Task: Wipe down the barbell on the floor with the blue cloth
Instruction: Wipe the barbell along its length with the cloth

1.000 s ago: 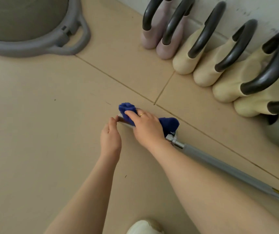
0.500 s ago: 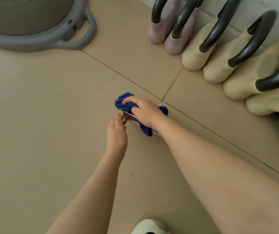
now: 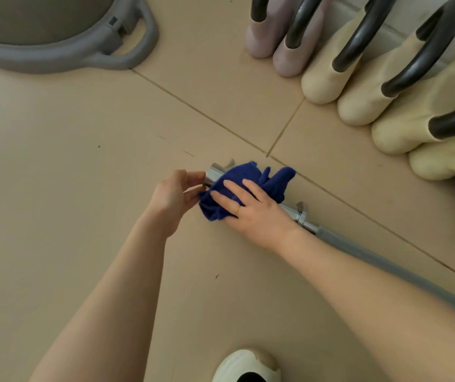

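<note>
A grey barbell [image 3: 364, 253] lies on the beige tiled floor, running from the centre down to the lower right. Its chrome end sleeve [image 3: 216, 172] and a chrome collar [image 3: 300, 215] show on either side of the blue cloth [image 3: 251, 179]. The cloth is bunched over the sleeve. My right hand [image 3: 256, 213] lies on top of the cloth with fingers stretched out, pressing it onto the bar. My left hand [image 3: 176, 195] pinches the very tip of the chrome sleeve between thumb and fingers.
A row of kettlebells, two pink [image 3: 278, 48] and several cream [image 3: 364, 86], with dark handles lines the wall at upper right. A grey balance-trainer base with a handle [image 3: 127, 48] sits at upper left. A white shoe toe [image 3: 248, 366] shows at the bottom.
My right hand and the cloth have slid a little back along the sleeve, baring the chrome tip. My left hand now pinches that tip. The camera has shifted, bringing the grey shaft into view.
</note>
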{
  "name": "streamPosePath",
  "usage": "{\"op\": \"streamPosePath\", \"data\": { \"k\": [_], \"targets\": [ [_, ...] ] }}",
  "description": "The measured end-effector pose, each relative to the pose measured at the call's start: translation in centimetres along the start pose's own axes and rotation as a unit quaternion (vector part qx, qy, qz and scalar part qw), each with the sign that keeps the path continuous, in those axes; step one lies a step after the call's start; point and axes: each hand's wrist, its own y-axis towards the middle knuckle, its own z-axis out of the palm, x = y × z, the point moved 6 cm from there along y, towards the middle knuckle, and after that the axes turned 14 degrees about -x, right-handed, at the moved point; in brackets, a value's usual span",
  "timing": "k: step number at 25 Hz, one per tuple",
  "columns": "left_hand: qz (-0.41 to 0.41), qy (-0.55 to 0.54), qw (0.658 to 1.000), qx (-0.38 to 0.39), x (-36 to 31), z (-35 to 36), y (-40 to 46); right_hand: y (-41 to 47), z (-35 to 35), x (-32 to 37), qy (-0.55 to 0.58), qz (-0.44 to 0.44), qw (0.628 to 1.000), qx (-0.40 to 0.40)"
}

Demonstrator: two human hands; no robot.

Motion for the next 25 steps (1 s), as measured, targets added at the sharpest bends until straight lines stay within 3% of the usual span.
{"op": "streamPosePath", "data": {
  "k": [2, 4, 7, 10, 13, 16, 19, 22, 25],
  "targets": [
    [0.04, 0.052, 0.998, -0.014, -0.4, 0.3, -0.2, -3.2, 0.3, -0.9, -0.054, -0.085, 0.994, 0.032],
    [0.074, 0.063, 0.995, -0.028, -0.4, 0.7, -0.7, -4.3, -0.1, -0.9, -0.084, -0.1, 0.986, 0.107],
    [0.054, 0.005, 0.998, -0.02, 0.1, 1.7, -2.0, -1.3, 0.6, 1.0, -0.08, -0.106, 0.973, 0.186],
    [0.019, -0.057, 0.998, -0.02, 0.5, 2.4, -2.7, 0.9, 0.1, 0.1, -0.109, -0.083, 0.983, 0.119],
    [0.04, -0.022, 0.999, -0.016, 0.4, 3.1, -2.5, -3.3, -0.7, -2.8, -0.103, -0.054, 0.993, 0.011],
    [0.118, 0.084, 0.989, -0.006, -1.4, 4.3, -2.9, -5.6, -1.9, -4.9, -0.097, -0.043, 0.994, 0.028],
    [0.157, 0.089, 0.983, 0.012, -3.4, 5.9, -3.4, -2.2, -1.9, -4.9, -0.054, 0.044, 0.996, 0.054],
    [0.106, 0.063, 0.992, 0.011, -4.0, 6.8, -3.3, 1.2, -0.3, -4.1, -0.051, 0.084, 0.987, 0.131],
    [0.075, 0.016, 0.997, 0.002, -4.0, 7.0, -2.3, 2.4, 0.0, -4.9, -0.069, 0.055, 0.989, 0.117]
  ]
}}
